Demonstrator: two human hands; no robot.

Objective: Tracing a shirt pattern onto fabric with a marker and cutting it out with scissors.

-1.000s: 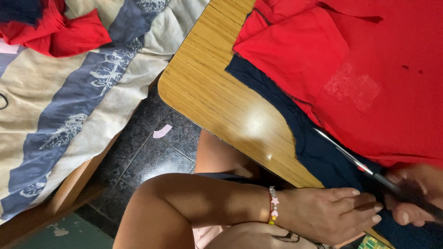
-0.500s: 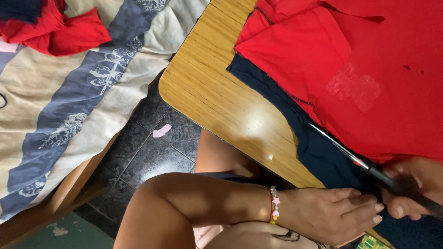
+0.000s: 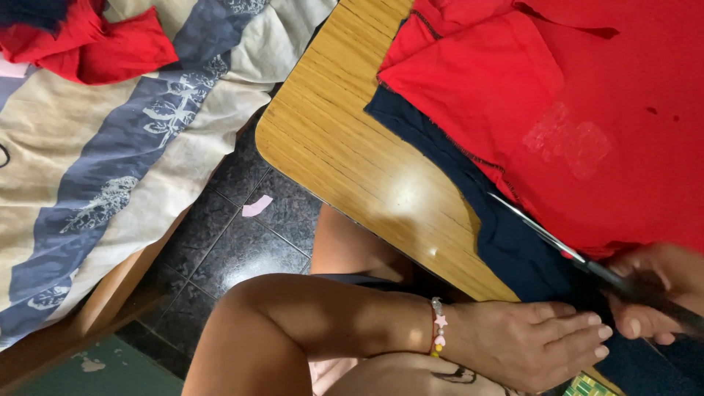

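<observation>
Yellowish wood-grain worktop (image 3: 345, 147) carries a red cloth (image 3: 587, 95) over a strip of navy fabric (image 3: 513, 242). At the near edge, her left hand (image 3: 532, 345) lies flat, fingers together, on the navy strip. Her right hand (image 3: 660, 290) grips dark-handled scissors (image 3: 557, 246), blades pointing up-left along the strip's seam.

Two hands (image 3: 528, 341) (image 3: 656, 293), one scissors (image 3: 546, 238), perhaps two red cloths (image 3: 587, 110) (image 3: 88, 40).

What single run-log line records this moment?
left hand: flat on navy cloth | right hand: holds scissors | red cloth on wooden table
</observation>
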